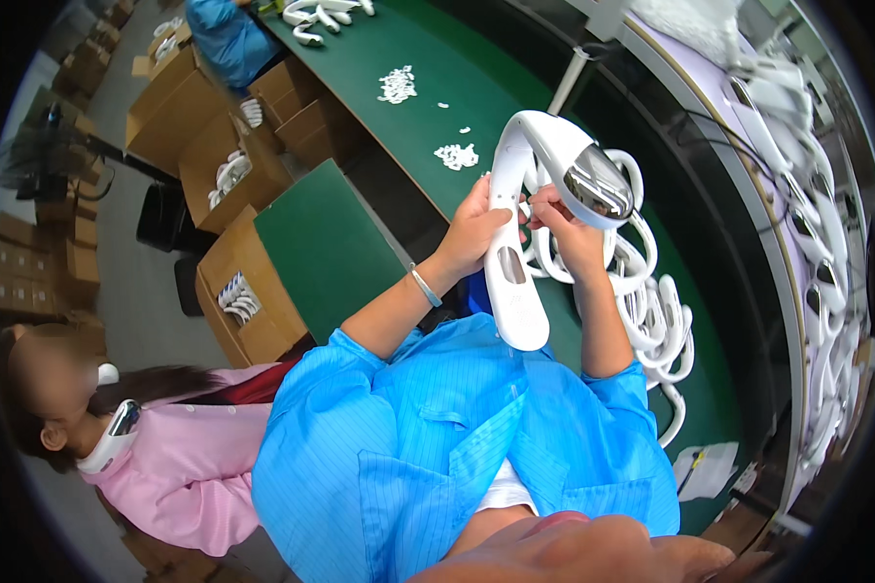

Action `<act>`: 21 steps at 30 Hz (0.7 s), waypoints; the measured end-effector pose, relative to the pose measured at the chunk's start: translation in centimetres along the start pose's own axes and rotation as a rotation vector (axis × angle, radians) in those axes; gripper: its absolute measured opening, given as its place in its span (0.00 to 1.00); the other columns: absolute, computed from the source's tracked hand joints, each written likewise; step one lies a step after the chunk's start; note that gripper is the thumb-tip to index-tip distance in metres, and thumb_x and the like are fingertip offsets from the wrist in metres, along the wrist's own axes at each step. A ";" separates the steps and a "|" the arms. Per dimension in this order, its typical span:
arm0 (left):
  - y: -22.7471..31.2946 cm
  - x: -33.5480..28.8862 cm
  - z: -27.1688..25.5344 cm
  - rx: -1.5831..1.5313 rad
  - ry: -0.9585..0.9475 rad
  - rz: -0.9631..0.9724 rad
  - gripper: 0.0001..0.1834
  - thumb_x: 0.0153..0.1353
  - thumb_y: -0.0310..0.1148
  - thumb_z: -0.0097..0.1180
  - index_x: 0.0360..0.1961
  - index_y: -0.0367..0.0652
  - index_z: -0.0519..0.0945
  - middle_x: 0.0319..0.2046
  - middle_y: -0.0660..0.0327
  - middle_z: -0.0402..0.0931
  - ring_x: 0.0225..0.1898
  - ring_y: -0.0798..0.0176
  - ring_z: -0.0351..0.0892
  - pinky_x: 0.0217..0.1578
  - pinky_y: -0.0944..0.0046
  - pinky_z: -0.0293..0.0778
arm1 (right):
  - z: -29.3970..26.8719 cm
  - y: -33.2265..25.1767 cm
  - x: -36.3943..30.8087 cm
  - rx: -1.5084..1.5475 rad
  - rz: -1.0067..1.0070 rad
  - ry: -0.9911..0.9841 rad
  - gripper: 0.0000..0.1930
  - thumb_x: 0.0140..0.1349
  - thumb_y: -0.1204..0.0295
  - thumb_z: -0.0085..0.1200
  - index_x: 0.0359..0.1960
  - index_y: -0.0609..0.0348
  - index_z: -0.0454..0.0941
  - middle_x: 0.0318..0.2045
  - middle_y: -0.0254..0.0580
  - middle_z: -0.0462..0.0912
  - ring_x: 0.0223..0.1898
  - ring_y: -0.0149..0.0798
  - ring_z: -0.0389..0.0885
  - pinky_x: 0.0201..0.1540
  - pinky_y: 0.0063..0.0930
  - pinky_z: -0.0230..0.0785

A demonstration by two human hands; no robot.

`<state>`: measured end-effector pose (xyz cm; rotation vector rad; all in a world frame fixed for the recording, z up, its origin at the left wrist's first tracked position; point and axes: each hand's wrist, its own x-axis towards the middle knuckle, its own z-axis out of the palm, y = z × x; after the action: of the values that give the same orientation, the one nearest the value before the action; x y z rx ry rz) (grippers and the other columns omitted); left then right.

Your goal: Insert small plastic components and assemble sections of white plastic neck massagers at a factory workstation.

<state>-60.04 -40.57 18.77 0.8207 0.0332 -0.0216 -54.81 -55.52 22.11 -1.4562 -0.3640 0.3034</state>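
A white, U-shaped neck massager (522, 316) with a shiny metallic pad is held up in front of my chest. My left hand (476, 228) is closed around its near arm, thumb on the front. Behind its curve, my right hand (572, 238) has its fingertips pinched together close to the inner side; whatever they hold is too small and hidden to name. Several more white neck massagers (642, 311) lie heaped on the green table (428, 117), beside and beyond my right forearm. Two small piles of white pieces (457, 156) (397, 85) rest farther along the table.
A shelf (792, 321) along the right holds many white devices (817, 223). Cardboard boxes (194, 117) with white parts stand left of the table. A person in a pink top (180, 466) is close on my left; another in blue (228, 44) is at the far end.
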 end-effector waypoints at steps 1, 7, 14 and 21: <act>-0.3 -0.1 0.7 0.002 -0.037 -0.008 0.28 0.56 0.20 0.42 0.59 0.38 0.57 0.39 0.51 0.72 0.35 0.60 0.78 0.35 0.63 0.79 | -0.7 0.1 -0.6 -0.054 -0.081 -0.049 0.02 0.55 0.79 0.54 0.30 0.63 0.77 0.28 0.36 0.77 0.29 0.27 0.76 0.34 0.22 0.71; -2.1 0.2 4.2 0.008 -0.186 -0.174 0.24 0.57 0.20 0.42 0.57 0.38 0.59 0.40 0.55 0.71 0.35 0.64 0.77 0.33 0.63 0.80 | -3.0 -3.0 -4.5 -0.396 -0.179 0.091 0.09 0.55 0.82 0.55 0.39 0.65 0.74 0.30 0.37 0.77 0.30 0.29 0.79 0.35 0.20 0.72; -4.5 1.6 6.5 -0.032 -0.368 -0.408 0.22 0.56 0.19 0.43 0.54 0.38 0.61 0.42 0.55 0.71 0.37 0.65 0.76 0.34 0.63 0.81 | -5.6 -2.2 -8.6 -0.287 -0.131 0.340 0.08 0.57 0.81 0.54 0.38 0.64 0.81 0.35 0.34 0.77 0.32 0.27 0.77 0.35 0.20 0.72; -5.8 0.9 7.7 0.030 -0.586 -0.570 0.24 0.55 0.19 0.42 0.55 0.38 0.60 0.41 0.55 0.72 0.34 0.65 0.77 0.32 0.65 0.78 | -2.9 -2.6 -12.1 -0.330 0.037 0.636 0.07 0.57 0.81 0.52 0.37 0.65 0.77 0.31 0.38 0.79 0.31 0.28 0.77 0.36 0.20 0.72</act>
<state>-59.13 -50.19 19.77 0.7868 -0.2877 -0.7992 -64.59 -63.43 23.82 -1.7939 0.1374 -0.2077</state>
